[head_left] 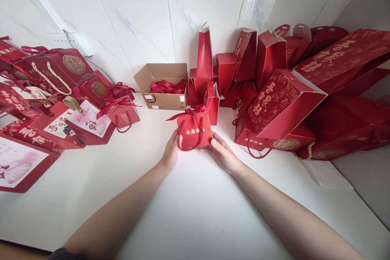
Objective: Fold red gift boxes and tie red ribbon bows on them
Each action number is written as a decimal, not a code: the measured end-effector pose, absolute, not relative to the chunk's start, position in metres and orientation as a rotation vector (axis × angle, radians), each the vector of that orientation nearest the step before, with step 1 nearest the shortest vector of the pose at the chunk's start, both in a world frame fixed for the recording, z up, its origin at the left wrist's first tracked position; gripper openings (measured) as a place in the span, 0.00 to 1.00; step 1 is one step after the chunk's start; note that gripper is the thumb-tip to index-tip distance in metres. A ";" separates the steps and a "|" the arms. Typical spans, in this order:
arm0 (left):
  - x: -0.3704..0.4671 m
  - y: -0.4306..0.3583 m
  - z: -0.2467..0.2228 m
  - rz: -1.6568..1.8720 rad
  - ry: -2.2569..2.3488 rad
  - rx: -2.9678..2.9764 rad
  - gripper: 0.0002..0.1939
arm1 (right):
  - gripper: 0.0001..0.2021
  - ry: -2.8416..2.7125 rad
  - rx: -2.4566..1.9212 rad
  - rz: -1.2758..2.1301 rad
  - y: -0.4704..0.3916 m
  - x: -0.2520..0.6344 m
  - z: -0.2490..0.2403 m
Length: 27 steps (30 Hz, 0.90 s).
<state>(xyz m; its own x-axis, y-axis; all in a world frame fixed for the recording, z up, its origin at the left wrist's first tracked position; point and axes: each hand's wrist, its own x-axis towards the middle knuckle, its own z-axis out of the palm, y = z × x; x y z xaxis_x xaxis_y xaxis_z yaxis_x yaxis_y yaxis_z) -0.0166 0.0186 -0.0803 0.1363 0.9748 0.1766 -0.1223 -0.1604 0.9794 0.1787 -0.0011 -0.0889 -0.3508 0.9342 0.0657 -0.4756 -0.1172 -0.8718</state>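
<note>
A small red gift bag (191, 129) with gold lettering stands upright between my hands, in the middle of the view. A red ribbon bow (195, 109) is tied at its top, and a twisted red cord handle hangs down its front. My left hand (171, 150) grips the bag's left side. On the right side, my right hand (223, 154) holds the lower corner, with the thumb on the front. Both hands are closed on the bag; the fingers behind it are partly hidden.
A cardboard box (166, 100) with red ribbons stands behind the bag, near the tiled wall. Finished-looking red boxes and bags (122, 114) crowd the left of the white table (183, 211). Several red boxes (283, 105) are piled on the right.
</note>
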 end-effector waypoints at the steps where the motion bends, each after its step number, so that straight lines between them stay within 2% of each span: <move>1: -0.016 0.018 -0.080 1.272 0.926 1.303 0.30 | 0.27 -1.043 -0.638 1.680 -0.001 0.178 -0.089; 4: -0.016 0.016 -0.077 1.288 0.911 1.270 0.26 | 0.30 -1.037 -0.674 1.533 -0.003 0.175 -0.091; 7: -0.016 0.013 -0.076 1.314 0.919 1.263 0.26 | 0.39 -1.041 -0.734 1.329 -0.006 0.169 -0.090; 10: -0.014 0.010 -0.076 1.321 0.859 1.336 0.31 | 0.43 -1.081 -0.749 1.243 -0.009 0.164 -0.088; 12: -0.012 0.010 -0.076 1.305 0.785 1.413 0.39 | 0.44 -1.144 -0.747 1.224 -0.011 0.163 -0.088; 14: -0.011 0.011 -0.076 1.295 0.758 1.429 0.48 | 0.42 -1.239 -0.766 1.216 -0.013 0.164 -0.087; 15: -0.011 0.013 -0.075 1.300 0.779 1.397 0.47 | 0.40 -1.301 -0.786 1.206 -0.015 0.165 -0.087; 18: -0.014 0.019 -0.074 1.302 0.876 1.160 0.32 | 0.33 -1.478 -0.842 1.144 -0.020 0.167 -0.086; 20: -0.017 0.023 -0.073 1.296 0.874 0.987 0.27 | 0.26 -1.511 -0.874 1.094 -0.021 0.167 -0.086; 24: -0.020 0.023 -0.067 1.310 0.774 0.815 0.27 | 0.09 -1.336 -0.961 1.073 -0.016 0.168 -0.090; 27: -0.022 0.020 -0.062 1.228 0.645 0.699 0.30 | 0.11 -1.146 -0.994 1.124 -0.006 0.172 -0.094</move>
